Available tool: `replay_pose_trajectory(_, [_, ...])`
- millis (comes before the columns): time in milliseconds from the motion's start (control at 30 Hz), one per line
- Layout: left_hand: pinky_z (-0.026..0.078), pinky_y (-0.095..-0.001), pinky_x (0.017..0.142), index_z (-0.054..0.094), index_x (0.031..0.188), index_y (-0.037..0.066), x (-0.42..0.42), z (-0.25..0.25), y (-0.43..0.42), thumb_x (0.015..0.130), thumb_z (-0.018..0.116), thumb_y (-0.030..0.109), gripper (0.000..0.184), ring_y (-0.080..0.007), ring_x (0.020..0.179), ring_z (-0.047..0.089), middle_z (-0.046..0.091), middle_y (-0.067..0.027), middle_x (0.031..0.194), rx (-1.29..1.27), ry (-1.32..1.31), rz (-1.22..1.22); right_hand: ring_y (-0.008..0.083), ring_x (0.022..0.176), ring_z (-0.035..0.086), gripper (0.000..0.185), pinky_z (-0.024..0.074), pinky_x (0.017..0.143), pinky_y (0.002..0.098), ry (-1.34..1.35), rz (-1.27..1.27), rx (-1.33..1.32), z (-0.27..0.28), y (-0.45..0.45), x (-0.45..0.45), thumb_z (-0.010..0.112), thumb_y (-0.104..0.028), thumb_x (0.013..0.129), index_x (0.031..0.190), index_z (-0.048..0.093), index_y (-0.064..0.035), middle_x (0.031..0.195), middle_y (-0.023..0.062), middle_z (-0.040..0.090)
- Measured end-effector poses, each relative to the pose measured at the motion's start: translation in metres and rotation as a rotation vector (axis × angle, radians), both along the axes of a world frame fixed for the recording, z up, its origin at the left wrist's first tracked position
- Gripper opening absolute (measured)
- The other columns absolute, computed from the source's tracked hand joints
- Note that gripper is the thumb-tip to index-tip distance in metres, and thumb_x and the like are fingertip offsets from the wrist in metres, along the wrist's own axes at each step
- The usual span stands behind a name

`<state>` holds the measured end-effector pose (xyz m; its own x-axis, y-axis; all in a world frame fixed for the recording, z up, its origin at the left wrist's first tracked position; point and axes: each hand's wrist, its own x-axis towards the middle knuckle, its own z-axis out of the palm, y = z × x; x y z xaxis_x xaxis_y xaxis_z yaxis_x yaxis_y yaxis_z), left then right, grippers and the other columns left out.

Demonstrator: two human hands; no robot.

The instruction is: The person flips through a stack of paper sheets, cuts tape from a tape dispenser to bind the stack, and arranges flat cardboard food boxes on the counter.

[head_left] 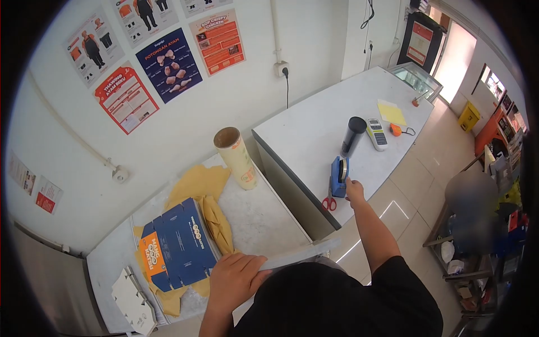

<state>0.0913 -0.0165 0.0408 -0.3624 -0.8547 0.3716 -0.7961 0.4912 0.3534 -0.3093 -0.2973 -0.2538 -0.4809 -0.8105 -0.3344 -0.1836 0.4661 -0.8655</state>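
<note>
White wall [314,33] is lined by a near table [272,216] and a far table [306,112], split by a gap. Right hand [355,192]: fingers bent, set against the near right side of a blue tape dispenser [336,178] on the far table; closed grip can't be confirmed. Left hand [238,276]: fingers curled together, placed just beside a blue-and-orange carton [182,241] at the near table's edge; underside hidden, can't tell if anything's held. Dispenser's long axis is run roughly away from the body. Its left side is flanked by red-handled scissors [329,204], handles turned toward the person. Far end is blocked by a black cylinder [352,136]; handheld device [377,135], orange tape measure [396,130] and yellow paper [391,112] are laid beyond. Carton is backed by crumpled brown paper [215,219]; wide-cored roll [238,160] is stood near it.
</note>
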Motion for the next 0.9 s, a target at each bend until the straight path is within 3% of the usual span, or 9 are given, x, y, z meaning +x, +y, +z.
replay_pose_trajectory(33, [0.053, -0.0395, 0.074, 0.076, 0.102, 0.011, 0.0, -0.001, 0.0, 0.085, 0.085, 0.027, 0.025, -0.0269, 0.083, 0.073, 0.076, -0.0055, 0.09, -0.002, 0.0, 0.001, 0.0307, 0.084, 0.072, 0.042, 0.0595, 0.066, 0.0427, -0.065, -0.042, 0.066, 0.011, -0.002, 0.006, 0.067, -0.033, 0.105, 0.103, 0.072, 0.0087, 0.096, 0.017, 0.072])
replay_pose_trajectory(233, [0.054, -0.0384, 0.076, 0.076, 0.103, 0.011, -0.001, 0.0, 0.003, 0.085, 0.086, 0.027, 0.026, -0.026, 0.085, 0.074, 0.077, -0.0053, 0.091, 0.008, -0.015, 0.019, 0.0249, 0.083, 0.07, 0.029, 0.0618, 0.063, 0.0381, -0.311, -0.16, -0.117, -0.003, -0.007, 0.015, 0.071, -0.022, 0.103, 0.101, 0.07, 0.0071, 0.099, 0.0153, 0.069])
replay_pose_trajectory(333, [0.053, -0.0382, 0.076, 0.076, 0.103, 0.012, 0.0, 0.0, 0.002, 0.084, 0.086, 0.027, 0.027, -0.0259, 0.085, 0.074, 0.076, -0.0052, 0.092, 0.012, -0.015, 0.026, 0.0194, 0.085, 0.065, 0.022, 0.063, 0.079, 0.0398, -0.413, -0.105, -0.28, -0.008, 0.01, 0.022, 0.07, -0.021, 0.105, 0.101, 0.064, 0.0006, 0.1, 0.0081, 0.065])
replay_pose_trajectory(500, [0.053, -0.0383, 0.076, 0.075, 0.103, 0.012, 0.0, -0.001, -0.002, 0.083, 0.086, 0.028, 0.027, -0.026, 0.085, 0.073, 0.076, -0.005, 0.091, 0.005, -0.013, 0.036, 0.0141, 0.078, 0.061, 0.02, 0.055, 0.07, 0.0308, -0.272, -0.108, -0.454, -0.023, 0.039, 0.04, 0.07, -0.017, 0.105, 0.097, 0.067, 0.0006, 0.09, 0.0056, 0.066])
replay_pose_trajectory(633, [0.052, -0.0384, 0.075, 0.075, 0.102, 0.012, 0.0, 0.0, -0.004, 0.083, 0.086, 0.028, 0.027, -0.0262, 0.084, 0.073, 0.076, -0.0049, 0.09, 0.01, -0.002, 0.027, 0.0119, 0.076, 0.058, 0.02, 0.0479, 0.064, 0.0284, -0.142, -0.142, -0.349, -0.03, 0.045, 0.047, 0.071, -0.017, 0.104, 0.094, 0.068, 0.0003, 0.081, 0.0034, 0.063])
replay_pose_trajectory(733, [0.052, -0.0382, 0.075, 0.075, 0.102, 0.012, 0.0, 0.001, -0.005, 0.083, 0.086, 0.028, 0.027, -0.0262, 0.083, 0.073, 0.076, -0.005, 0.091, 0.02, -0.008, 0.021, 0.0124, 0.075, 0.058, 0.019, 0.0487, 0.064, 0.0293, -0.262, -0.193, -0.233, -0.02, 0.052, 0.054, 0.071, -0.017, 0.103, 0.096, 0.068, 0.0, 0.084, 0.0033, 0.063])
replay_pose_trajectory(833, [0.052, -0.0381, 0.075, 0.075, 0.103, 0.012, 0.0, 0.002, -0.006, 0.084, 0.086, 0.028, 0.027, -0.0261, 0.083, 0.073, 0.076, -0.005, 0.091, 0.024, -0.006, 0.032, 0.0126, 0.065, 0.056, 0.021, 0.0417, 0.055, 0.0316, -0.373, -0.271, -0.355, -0.018, 0.052, 0.066, 0.068, -0.015, 0.104, 0.093, 0.066, 0.0023, 0.075, 0.0035, 0.063])
replay_pose_trajectory(900, [0.052, -0.0381, 0.075, 0.075, 0.103, 0.012, 0.001, 0.002, -0.005, 0.084, 0.086, 0.028, 0.027, -0.026, 0.084, 0.073, 0.077, -0.0049, 0.091, 0.022, -0.005, 0.036, 0.0136, 0.066, 0.059, 0.019, 0.0451, 0.057, 0.031, -0.412, -0.268, -0.353, -0.014, 0.054, 0.067, 0.066, -0.015, 0.104, 0.096, 0.064, 0.0013, 0.079, 0.004, 0.064])
